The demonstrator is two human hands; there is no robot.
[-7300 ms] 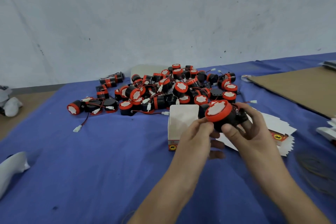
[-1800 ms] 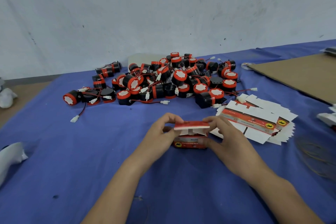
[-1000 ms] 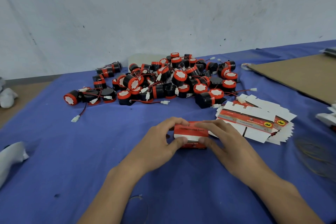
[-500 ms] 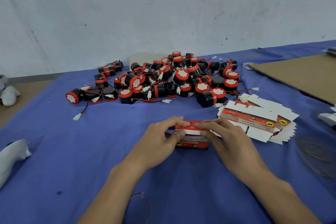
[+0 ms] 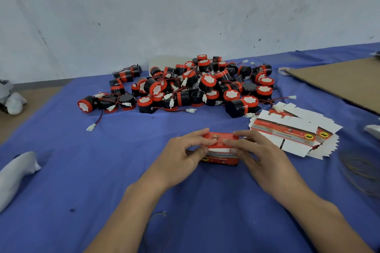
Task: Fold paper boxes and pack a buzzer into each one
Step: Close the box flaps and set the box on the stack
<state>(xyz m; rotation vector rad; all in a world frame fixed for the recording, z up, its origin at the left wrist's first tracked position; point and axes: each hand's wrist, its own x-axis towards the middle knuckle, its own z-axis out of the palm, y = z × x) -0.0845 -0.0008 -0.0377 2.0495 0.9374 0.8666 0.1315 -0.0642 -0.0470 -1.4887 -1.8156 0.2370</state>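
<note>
A: What's in front of me, biggest first?

B: I see the blue cloth [image 5: 102, 160], then the buzzer pile [image 5: 193, 86] at the back, and the flat box blanks [image 5: 292, 135] to the right.

A: And the hands?

B: My left hand [image 5: 183, 154] and right hand [image 5: 255, 152] clasp the red paper box [image 5: 220, 150] on the cloth, fingers pressing its lid.

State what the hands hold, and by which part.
Both the left hand and the right hand hold the red paper box at its top flap: fingers on top, thumbs at its front edge.
</note>
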